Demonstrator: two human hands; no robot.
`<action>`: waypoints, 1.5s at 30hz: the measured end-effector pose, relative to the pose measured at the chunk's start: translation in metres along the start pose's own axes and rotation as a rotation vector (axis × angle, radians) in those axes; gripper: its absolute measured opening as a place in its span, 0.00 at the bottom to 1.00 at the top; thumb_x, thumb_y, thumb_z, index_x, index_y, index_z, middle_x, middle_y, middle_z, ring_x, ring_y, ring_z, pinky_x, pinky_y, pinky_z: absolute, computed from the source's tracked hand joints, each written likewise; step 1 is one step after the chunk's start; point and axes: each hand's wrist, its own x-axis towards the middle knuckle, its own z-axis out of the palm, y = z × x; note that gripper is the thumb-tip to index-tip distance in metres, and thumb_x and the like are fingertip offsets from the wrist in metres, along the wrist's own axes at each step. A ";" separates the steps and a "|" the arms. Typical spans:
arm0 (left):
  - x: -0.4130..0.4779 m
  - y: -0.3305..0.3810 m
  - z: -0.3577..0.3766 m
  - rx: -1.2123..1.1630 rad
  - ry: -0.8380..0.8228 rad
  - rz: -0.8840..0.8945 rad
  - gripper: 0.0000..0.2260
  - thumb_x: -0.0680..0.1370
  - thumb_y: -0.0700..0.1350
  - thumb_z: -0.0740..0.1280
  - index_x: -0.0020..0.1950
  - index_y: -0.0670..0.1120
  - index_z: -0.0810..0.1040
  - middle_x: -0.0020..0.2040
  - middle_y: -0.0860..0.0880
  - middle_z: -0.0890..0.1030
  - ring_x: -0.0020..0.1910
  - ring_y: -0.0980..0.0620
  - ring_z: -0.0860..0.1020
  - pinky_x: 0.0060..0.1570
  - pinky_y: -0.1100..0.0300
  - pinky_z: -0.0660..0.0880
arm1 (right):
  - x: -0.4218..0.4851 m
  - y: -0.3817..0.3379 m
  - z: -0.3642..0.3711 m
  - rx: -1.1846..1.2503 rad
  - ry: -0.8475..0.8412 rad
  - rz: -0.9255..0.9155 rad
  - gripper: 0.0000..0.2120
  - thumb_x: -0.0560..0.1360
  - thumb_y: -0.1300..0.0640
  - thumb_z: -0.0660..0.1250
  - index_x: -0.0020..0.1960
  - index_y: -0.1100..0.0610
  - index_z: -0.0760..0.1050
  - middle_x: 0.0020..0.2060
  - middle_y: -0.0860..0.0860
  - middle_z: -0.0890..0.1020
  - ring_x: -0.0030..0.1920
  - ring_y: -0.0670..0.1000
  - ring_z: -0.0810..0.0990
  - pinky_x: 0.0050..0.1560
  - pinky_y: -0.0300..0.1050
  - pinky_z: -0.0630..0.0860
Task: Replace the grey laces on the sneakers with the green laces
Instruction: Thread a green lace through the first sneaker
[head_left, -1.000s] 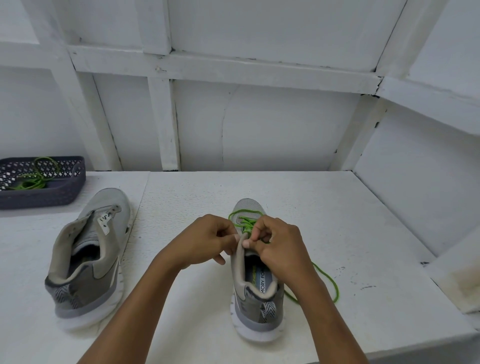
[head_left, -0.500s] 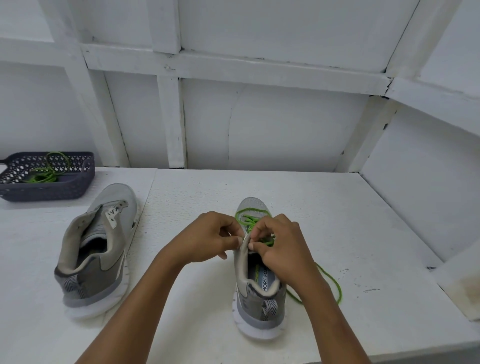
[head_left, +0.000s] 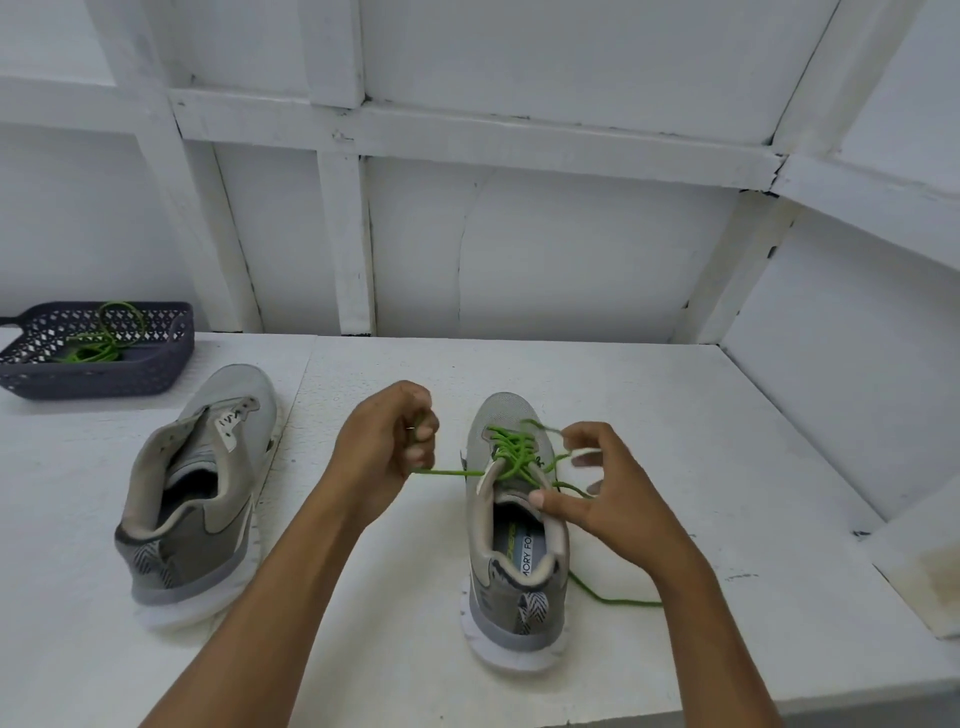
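1. The green lace (head_left: 511, 457) criss-crosses the sneaker (head_left: 514, 551), which stands on the desk (head_left: 675, 415) before me.
2. My left hand (head_left: 382, 447) is fisted round one end, which runs taut.
3. My right hand (head_left: 608, 493), fingers half curled and blurred, hooks the other strand.
4. A second sneaker (head_left: 202, 493) stands to the left, and beyond it a basket (head_left: 104, 376) holds a spare lace (head_left: 98, 345).

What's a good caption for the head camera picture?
Left hand grips a taut green lace on the right sneaker, right hand touching it; left sneaker unlaced.
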 end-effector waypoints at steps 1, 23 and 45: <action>0.003 0.000 -0.002 0.075 -0.001 -0.023 0.12 0.79 0.37 0.58 0.36 0.44 0.69 0.32 0.46 0.68 0.25 0.51 0.59 0.26 0.62 0.57 | -0.001 0.002 -0.003 0.022 -0.037 0.046 0.30 0.64 0.44 0.80 0.60 0.44 0.69 0.55 0.41 0.76 0.53 0.41 0.76 0.49 0.37 0.72; 0.002 0.002 -0.020 0.838 -0.358 -0.102 0.03 0.78 0.42 0.70 0.46 0.44 0.80 0.33 0.49 0.71 0.27 0.54 0.61 0.26 0.62 0.59 | -0.003 0.018 -0.019 0.033 -0.102 0.034 0.11 0.77 0.50 0.70 0.37 0.53 0.76 0.31 0.45 0.79 0.35 0.44 0.74 0.40 0.36 0.71; 0.007 -0.001 -0.017 0.677 -0.279 0.005 0.01 0.79 0.40 0.69 0.47 0.44 0.79 0.39 0.47 0.75 0.34 0.53 0.70 0.35 0.60 0.69 | -0.005 0.009 -0.030 0.119 -0.010 -0.009 0.05 0.75 0.57 0.72 0.41 0.52 0.79 0.35 0.44 0.81 0.38 0.42 0.77 0.43 0.37 0.71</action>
